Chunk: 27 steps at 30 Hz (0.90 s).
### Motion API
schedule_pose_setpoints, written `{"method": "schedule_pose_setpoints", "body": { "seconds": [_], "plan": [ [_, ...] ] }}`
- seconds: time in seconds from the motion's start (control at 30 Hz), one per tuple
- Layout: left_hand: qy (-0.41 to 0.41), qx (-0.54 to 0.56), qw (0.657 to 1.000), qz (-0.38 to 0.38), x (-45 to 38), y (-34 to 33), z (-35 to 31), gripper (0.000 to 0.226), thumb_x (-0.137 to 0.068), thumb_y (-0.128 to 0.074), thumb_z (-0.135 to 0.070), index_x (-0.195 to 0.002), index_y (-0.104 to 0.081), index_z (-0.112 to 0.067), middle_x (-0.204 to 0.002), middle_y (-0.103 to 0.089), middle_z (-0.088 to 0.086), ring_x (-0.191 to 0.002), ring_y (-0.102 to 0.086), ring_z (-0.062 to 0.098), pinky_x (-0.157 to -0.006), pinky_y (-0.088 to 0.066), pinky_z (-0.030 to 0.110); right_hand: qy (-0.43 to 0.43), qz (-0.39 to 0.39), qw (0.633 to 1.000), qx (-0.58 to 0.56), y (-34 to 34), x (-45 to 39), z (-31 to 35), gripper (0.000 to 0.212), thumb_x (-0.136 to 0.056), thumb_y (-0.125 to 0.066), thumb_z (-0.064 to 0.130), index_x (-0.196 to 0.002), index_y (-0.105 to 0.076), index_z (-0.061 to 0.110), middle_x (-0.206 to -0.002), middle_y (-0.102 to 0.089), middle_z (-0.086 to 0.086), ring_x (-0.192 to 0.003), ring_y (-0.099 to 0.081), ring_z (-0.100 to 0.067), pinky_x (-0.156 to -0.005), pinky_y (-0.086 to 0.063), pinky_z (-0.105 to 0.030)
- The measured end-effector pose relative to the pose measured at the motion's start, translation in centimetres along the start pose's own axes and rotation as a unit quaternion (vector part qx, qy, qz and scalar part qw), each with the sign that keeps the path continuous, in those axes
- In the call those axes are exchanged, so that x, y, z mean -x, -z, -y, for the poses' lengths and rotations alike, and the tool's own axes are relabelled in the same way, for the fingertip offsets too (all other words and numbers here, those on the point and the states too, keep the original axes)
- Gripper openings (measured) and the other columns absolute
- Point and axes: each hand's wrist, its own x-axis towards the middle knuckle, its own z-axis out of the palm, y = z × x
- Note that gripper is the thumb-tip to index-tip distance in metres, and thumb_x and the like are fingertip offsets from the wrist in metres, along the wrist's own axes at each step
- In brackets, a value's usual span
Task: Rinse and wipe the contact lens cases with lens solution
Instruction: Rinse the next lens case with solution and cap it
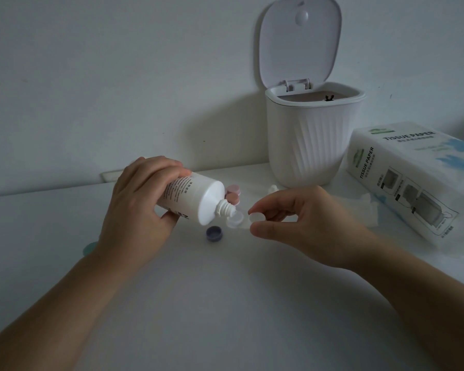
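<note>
My left hand (138, 207) grips a white lens solution bottle (196, 199), tipped on its side with the threaded nozzle pointing right and down. The nozzle hangs just over one well of a clear contact lens case (236, 219). My right hand (300, 215) pinches the other end of that case between thumb and fingers, at its white well. A purple cap (214, 234) lies open side up on the table below the bottle. A pink lens case (233, 195) sits behind the nozzle, partly hidden by the bottle.
A white ribbed bin (311, 145) with its lid up stands at the back. A pack of tissue paper (418, 180) lies at the right, with a loose tissue (359, 210) beside it. A small white cap (273, 188) sits near the bin. A teal cap (90, 249) peeks out by my left wrist.
</note>
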Motion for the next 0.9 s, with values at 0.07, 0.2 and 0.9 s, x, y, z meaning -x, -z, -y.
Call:
{"method": "schedule_pose_setpoints", "body": {
  "seconds": [0.07,0.2,0.9],
  "plan": [
    [0.001,0.001,1.0,0.002,0.03,0.0,-0.03,0.058,-0.062,-0.084,0.009,-0.116,-0.068,-0.005,-0.123,-0.065,0.01,-0.12,-0.054,0.031,-0.111,-0.039,0.049,-0.001,0.001,1.0,0.003,0.01,-0.03,0.0,0.027,-0.075,-0.077,0.045,-0.099,-0.078,0.032,-0.084,-0.075,0.013,-0.079,-0.069,-0.003,-0.08,-0.057,-0.022],
    [0.012,0.009,1.0,0.005,0.01,0.1,-0.12,0.06,-0.062,-0.083,0.009,-0.118,-0.067,-0.006,-0.125,-0.064,0.008,-0.121,-0.053,0.029,-0.109,-0.04,0.048,-0.001,-0.009,1.0,-0.001,0.0,-0.03,0.0,0.025,-0.076,-0.078,0.043,-0.098,-0.078,0.031,-0.085,-0.075,0.011,-0.078,-0.07,-0.005,-0.081,-0.058,-0.027],
    [0.011,0.017,1.0,0.015,-0.08,0.02,-0.42,0.059,-0.059,-0.083,0.013,-0.113,-0.069,-0.005,-0.121,-0.065,0.008,-0.117,-0.054,0.029,-0.105,-0.042,0.054,0.0,-0.004,1.0,-0.004,0.09,-0.03,0.02,0.033,-0.071,-0.075,0.051,-0.098,-0.078,0.032,-0.083,-0.074,0.013,-0.078,-0.069,-0.003,-0.081,-0.057,-0.027]
  ]
}}
